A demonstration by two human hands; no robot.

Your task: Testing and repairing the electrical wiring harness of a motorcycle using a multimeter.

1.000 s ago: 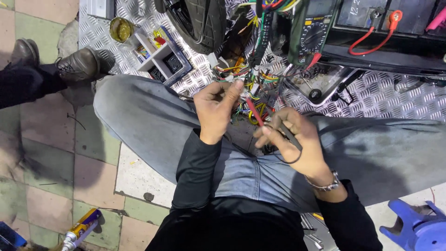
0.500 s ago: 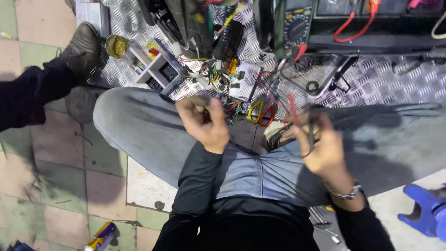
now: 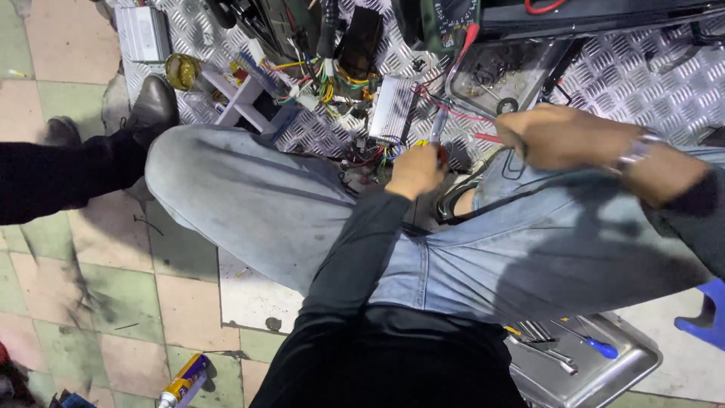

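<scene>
I sit with my knees apart over a checker-plate floor. My left hand [image 3: 414, 172] is closed on the red grip of a small tool beside a tangle of coloured wires [image 3: 332, 87] and a ribbed silver controller box [image 3: 393, 109]. My right hand [image 3: 559, 137], with a wristwatch, is closed around a black cable [image 3: 483, 170] that loops down over my lap. A red test lead [image 3: 461, 113] runs between the hands towards a multimeter [image 3: 449, 19] at the top.
Another person's dark trouser leg and shoe [image 3: 155, 106] stand at the left. A metal tray [image 3: 581, 363] with a blue-handled screwdriver lies at the lower right, a spray can [image 3: 181, 381] at the bottom left, a blue stool [image 3: 706, 321] at the right edge.
My view has tilted and moved closer. My left hand has dropped lower towards the wires, and my right hand has swung out to the right, pulling the black cable with it.
</scene>
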